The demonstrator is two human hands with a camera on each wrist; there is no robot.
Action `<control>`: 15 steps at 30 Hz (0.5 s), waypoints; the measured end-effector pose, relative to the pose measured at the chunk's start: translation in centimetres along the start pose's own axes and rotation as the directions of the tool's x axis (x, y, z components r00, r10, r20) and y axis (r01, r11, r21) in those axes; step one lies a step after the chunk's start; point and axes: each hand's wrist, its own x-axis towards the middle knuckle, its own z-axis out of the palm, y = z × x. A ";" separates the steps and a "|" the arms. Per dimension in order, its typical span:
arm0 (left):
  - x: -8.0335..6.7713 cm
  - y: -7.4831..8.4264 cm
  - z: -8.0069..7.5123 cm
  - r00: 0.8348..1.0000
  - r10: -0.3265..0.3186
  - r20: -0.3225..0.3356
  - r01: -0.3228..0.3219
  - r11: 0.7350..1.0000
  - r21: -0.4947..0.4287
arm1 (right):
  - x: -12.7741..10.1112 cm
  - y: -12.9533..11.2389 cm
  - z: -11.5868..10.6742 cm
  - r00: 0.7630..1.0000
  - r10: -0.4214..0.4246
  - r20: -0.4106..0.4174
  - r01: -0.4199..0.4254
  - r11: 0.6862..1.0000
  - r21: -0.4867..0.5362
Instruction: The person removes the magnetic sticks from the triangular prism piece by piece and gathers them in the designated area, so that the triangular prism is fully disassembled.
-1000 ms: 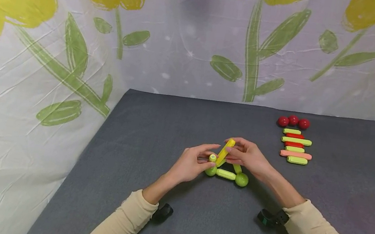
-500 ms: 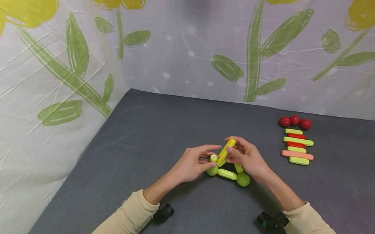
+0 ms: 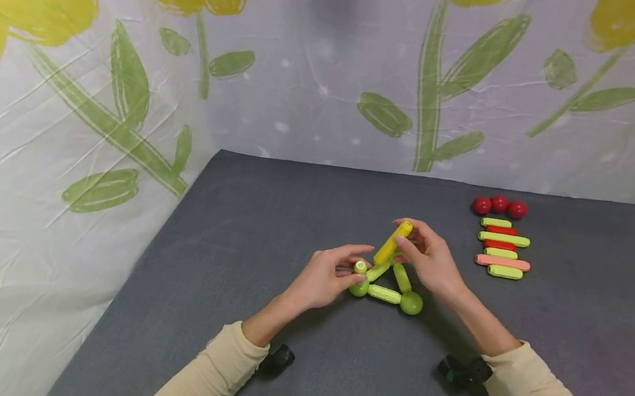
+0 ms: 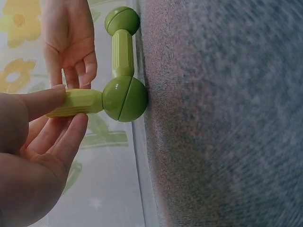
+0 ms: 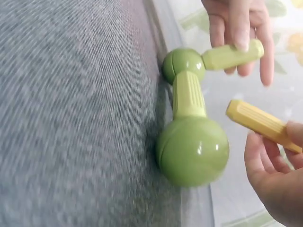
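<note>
On the grey table (image 3: pixel 288 221) lies a flat triangle of green rods and balls, with a ribbed rod (image 3: pixel 384 294) joining the left ball (image 3: pixel 358 288) and the right ball (image 3: pixel 410 302). My left hand (image 3: pixel 344 267) pinches a short light-green rod (image 3: pixel 360 267) that stands on the left ball (image 4: pixel 125 98). My right hand (image 3: pixel 410 245) grips a yellow rod (image 3: pixel 394 242), tilted and held above the triangle, clear of the other pieces. In the right wrist view the yellow rod (image 5: pixel 258 120) hangs free beside the near ball (image 5: pixel 193 150).
At the back right lie three red balls (image 3: pixel 498 205) and a row of several loose rods (image 3: pixel 501 250), green, red and one pink (image 3: pixel 502 262). A floral cloth (image 3: pixel 127 54) hangs behind and to the left of the table.
My right hand has lifted the yellow rod up and to the right, away from the upright green rod. My left hand has kept its pinch in place.
</note>
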 end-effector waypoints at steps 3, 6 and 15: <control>0.0 0.0 0.0 1.000 -0.002 0.000 0.002 1.000 0.005 | -0.1 0.2 -0.5 1.000 0.020 -0.012 -0.019 0.999 0.033; 0.0 0.0 0.0 1.000 -0.012 0.008 0.012 1.000 0.021 | -0.2 0.3 -1.0 0.998 0.061 -0.031 -0.058 0.995 0.086; -0.2 0.2 0.1 0.999 -0.041 0.026 0.041 0.999 0.015 | -0.3 0.6 -2.4 0.972 0.228 -0.062 -0.197 0.927 0.318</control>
